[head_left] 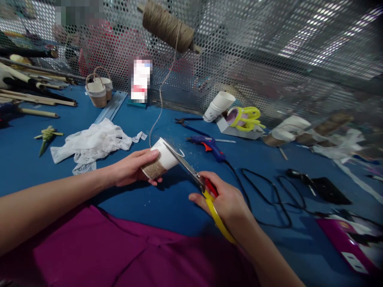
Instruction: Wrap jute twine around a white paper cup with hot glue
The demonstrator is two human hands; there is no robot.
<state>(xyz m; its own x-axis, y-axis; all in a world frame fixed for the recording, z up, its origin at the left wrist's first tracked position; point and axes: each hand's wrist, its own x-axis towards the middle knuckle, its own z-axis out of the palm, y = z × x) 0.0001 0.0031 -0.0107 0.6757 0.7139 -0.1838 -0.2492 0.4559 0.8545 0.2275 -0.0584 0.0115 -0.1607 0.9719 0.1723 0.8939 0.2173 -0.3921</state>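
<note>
- Head view: your left hand (136, 165) holds the white paper cup with a brown lower band (164, 155), left of the blue plastic glue gun (214, 150).
- Your right hand (229, 197) grips the yellow-and-red-handled steel scissors (190, 169), blades at the cup's rim.
- Risk: a loose left grip could let the cup twist, sending the cut astray.
- Thin tan twine (162, 107) left of gun: snag could jerk cup.
</note>
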